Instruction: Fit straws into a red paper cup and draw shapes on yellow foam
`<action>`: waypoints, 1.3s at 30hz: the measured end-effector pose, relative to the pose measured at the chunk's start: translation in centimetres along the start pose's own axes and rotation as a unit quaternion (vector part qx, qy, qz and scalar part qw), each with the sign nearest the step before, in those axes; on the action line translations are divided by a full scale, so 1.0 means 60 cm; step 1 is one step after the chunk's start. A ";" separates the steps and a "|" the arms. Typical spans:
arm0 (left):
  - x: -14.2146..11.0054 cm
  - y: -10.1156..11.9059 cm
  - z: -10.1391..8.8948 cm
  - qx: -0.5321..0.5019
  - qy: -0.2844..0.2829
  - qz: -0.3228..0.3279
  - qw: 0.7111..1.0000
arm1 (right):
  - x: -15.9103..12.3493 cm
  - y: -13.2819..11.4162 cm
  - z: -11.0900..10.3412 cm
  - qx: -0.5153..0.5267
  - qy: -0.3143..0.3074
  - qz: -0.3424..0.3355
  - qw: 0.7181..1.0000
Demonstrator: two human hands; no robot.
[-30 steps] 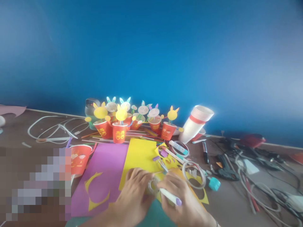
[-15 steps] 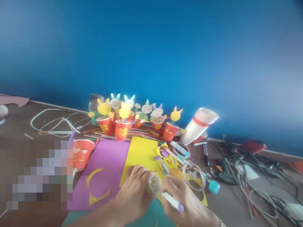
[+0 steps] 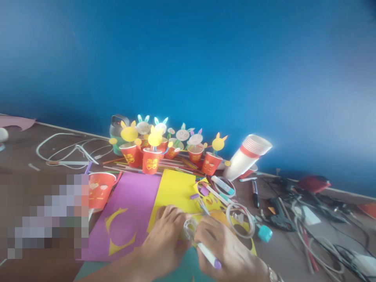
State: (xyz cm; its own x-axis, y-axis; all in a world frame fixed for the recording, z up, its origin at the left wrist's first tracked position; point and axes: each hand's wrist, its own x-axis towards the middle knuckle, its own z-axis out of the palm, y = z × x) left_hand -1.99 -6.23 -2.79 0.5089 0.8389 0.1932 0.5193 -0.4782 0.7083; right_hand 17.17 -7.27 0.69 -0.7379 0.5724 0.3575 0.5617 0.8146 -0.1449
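Observation:
My right hand is closed around a white marker with a purple end, which slants down toward me. Its writing tip is hidden by the fingers. My left hand is curled, fingers bent, against a clear ring-shaped object, perhaps a tape roll, between the two hands. Under the left hand lies yellow paper, with a purple sheet to its left and a teal sheet nearest me. A yellow cut-out scrap rests on the purple sheet.
Red paper cups with paper animal heads stand along the back. A tilted stack of white cups is right of them. Scissors, a tape roll, a glue gun and tangled cables crowd the right. Another red cup stands left.
My right hand has shifted slightly left and down, and the marker's purple end has swung left and lower. The left hand stays almost in place at the clear ring.

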 end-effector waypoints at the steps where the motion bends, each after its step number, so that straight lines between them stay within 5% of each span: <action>1: 0.000 0.000 0.000 -0.001 -0.001 -0.001 1.000 | 0.000 0.001 0.000 -0.002 -0.003 -0.004 1.000; 19: 0.001 -0.004 0.005 0.011 -0.012 -0.006 1.000 | 0.023 -0.004 -0.006 -0.083 -0.075 -0.031 0.993; 29: -0.002 -0.005 0.007 0.041 -0.010 -0.016 0.999 | 0.084 -0.027 -0.025 -0.078 -0.234 0.092 0.965; 39: 0.001 0.001 -0.002 0.016 0.003 -0.017 1.000 | 0.123 -0.008 -0.035 0.022 -0.242 0.300 0.922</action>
State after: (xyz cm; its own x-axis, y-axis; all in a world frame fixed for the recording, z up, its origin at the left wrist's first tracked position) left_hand -1.98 -6.18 -2.65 0.4876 0.8557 0.1734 0.5571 -0.4579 0.6928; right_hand 12.28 -3.64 5.35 -0.3853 0.8877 -0.2519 0.9157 0.3339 -0.2238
